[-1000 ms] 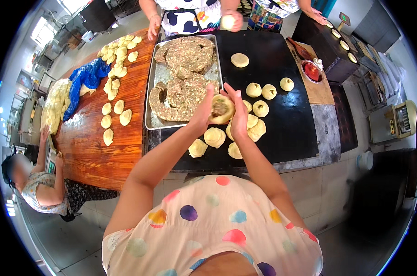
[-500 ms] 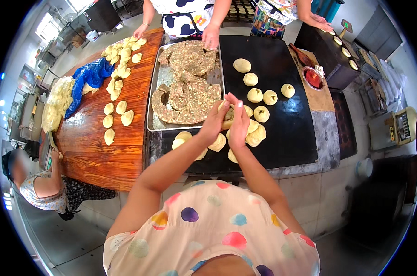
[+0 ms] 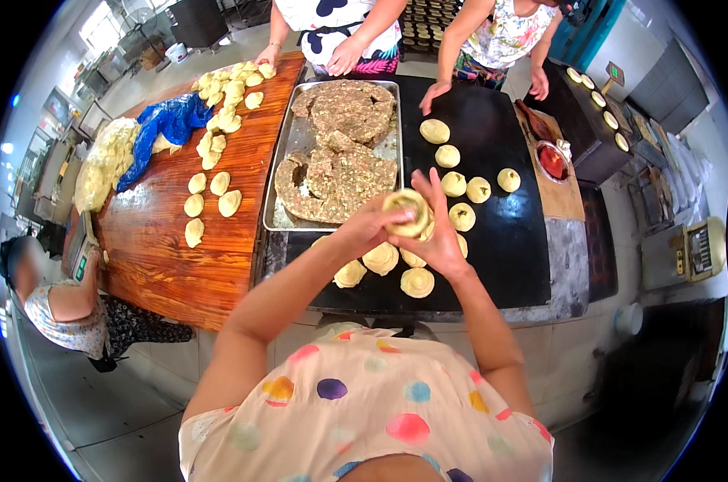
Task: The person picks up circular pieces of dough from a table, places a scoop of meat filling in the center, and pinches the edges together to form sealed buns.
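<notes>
Busy kitchen setup, with a long wooden table (image 3: 179, 265) on the left and a black griddle (image 3: 508, 233) next to it, everything laid out for making stuffed buns. Person in the polka-dot top has both hands up over the near edge of the griddle, working one dough piece (image 3: 406, 212). Left hand (image 3: 369, 229) is curled around its left side, fingers mostly closed on it, and the right hand (image 3: 438, 233) cups it from the right with fingers spread up behind it, so it's pinched between both hands, just above the metal tray (image 3: 287, 161). That tray is loaded with a chunky meat filling (image 3: 340, 153). Below the hands sit a few folded dough rounds (image 3: 384, 259), and further out on the griddle are finished buns (image 3: 468, 186) in a loose cluster. Wooden table has more dough lumps (image 3: 211, 189) scattered around, plus a blue bag (image 3: 167, 124) by a big heap of dough. Two other people stand at the far side, hands resting on the edge, and a red sauce bowl (image 3: 552, 161) sits off right.
</notes>
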Tool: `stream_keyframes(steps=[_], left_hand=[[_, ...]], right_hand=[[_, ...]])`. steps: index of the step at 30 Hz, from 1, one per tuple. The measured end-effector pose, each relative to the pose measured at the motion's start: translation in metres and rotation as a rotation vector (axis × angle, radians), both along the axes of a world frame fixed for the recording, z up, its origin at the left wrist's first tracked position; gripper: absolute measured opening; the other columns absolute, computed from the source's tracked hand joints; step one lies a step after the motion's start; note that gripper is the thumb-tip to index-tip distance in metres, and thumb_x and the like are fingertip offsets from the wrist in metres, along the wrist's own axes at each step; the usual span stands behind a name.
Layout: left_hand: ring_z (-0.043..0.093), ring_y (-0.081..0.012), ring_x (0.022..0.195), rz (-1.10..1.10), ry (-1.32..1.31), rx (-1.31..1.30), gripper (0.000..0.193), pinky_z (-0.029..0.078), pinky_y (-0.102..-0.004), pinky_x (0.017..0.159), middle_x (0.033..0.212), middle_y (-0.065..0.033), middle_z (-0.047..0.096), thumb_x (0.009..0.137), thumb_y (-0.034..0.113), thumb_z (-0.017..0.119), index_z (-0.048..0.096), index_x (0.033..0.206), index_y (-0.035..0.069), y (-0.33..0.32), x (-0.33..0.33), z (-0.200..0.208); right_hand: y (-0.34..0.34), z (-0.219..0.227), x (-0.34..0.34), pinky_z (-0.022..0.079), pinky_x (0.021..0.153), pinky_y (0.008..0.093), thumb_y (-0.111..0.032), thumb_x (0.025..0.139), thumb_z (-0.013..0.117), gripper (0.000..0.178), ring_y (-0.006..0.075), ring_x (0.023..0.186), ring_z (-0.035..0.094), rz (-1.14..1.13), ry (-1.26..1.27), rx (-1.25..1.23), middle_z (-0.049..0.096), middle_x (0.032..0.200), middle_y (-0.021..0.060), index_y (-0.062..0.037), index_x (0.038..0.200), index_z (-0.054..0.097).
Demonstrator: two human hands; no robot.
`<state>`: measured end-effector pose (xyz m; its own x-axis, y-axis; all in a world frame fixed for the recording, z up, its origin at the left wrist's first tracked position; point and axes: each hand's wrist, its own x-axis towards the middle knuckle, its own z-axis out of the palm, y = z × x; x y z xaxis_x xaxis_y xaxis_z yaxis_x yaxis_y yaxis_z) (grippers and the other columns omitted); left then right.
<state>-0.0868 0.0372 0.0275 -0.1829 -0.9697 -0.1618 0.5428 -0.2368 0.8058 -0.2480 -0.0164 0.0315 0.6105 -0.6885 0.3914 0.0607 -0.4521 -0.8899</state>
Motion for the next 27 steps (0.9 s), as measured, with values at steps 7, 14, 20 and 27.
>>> stream_keyframes(steps=[7, 14, 20, 27], left_hand=[[0.059, -0.0142, 0.107, 0.042, 0.174, 0.058, 0.041, 0.048, -0.0321, 0.092, 0.114, -0.0040, 0.060, 0.091, 0.019, 0.067, 0.050, 0.127, 0.007, 0.006, -0.023, 0.015], [0.057, -0.0170, 0.113, -0.105, 0.010, 0.055, 0.041, 0.045, -0.0334, 0.099, 0.117, -0.0064, 0.059, 0.095, 0.021, 0.063, 0.051, 0.129, 0.004, 0.005, -0.022, 0.020], [0.059, -0.0171, 0.113, 0.006, 0.381, 0.106, 0.033, 0.046, -0.0351, 0.098, 0.121, -0.0070, 0.060, 0.100, 0.024, 0.051, 0.053, 0.127, 0.005, -0.005, -0.027, 0.006], [0.055, -0.0092, 0.105, -0.184, -0.123, 0.019, 0.043, 0.047, -0.0263, 0.087, 0.119, -0.0012, 0.054, 0.100, 0.028, 0.052, 0.043, 0.138, 0.008, -0.015, -0.013, 0.050]], right_hand=[[0.013, -0.011, 0.010, 0.049, 0.096, 0.0358, -0.008, 0.066, 0.085, 0.088, 0.0250, 0.110, 0.059, -0.264, -0.052, -0.132, 0.058, 0.120, 0.0130, -0.0036, 0.140, 0.038], [0.008, 0.016, -0.014, 0.033, 0.114, 0.0462, -0.015, 0.062, 0.089, 0.092, 0.0333, 0.120, 0.056, -0.035, 0.100, -0.207, 0.060, 0.123, 0.0147, -0.0019, 0.139, 0.041], [0.020, 0.013, 0.005, 0.042, 0.104, 0.0398, -0.010, 0.070, 0.083, 0.074, 0.0280, 0.112, 0.059, -0.334, 0.036, -0.101, 0.063, 0.116, 0.0139, -0.0012, 0.134, 0.046], [0.013, 0.031, 0.008, 0.028, 0.116, 0.0457, 0.005, 0.071, 0.070, 0.050, 0.0271, 0.116, 0.059, -0.383, -0.022, -0.192, 0.066, 0.116, 0.0110, -0.0003, 0.120, 0.060]])
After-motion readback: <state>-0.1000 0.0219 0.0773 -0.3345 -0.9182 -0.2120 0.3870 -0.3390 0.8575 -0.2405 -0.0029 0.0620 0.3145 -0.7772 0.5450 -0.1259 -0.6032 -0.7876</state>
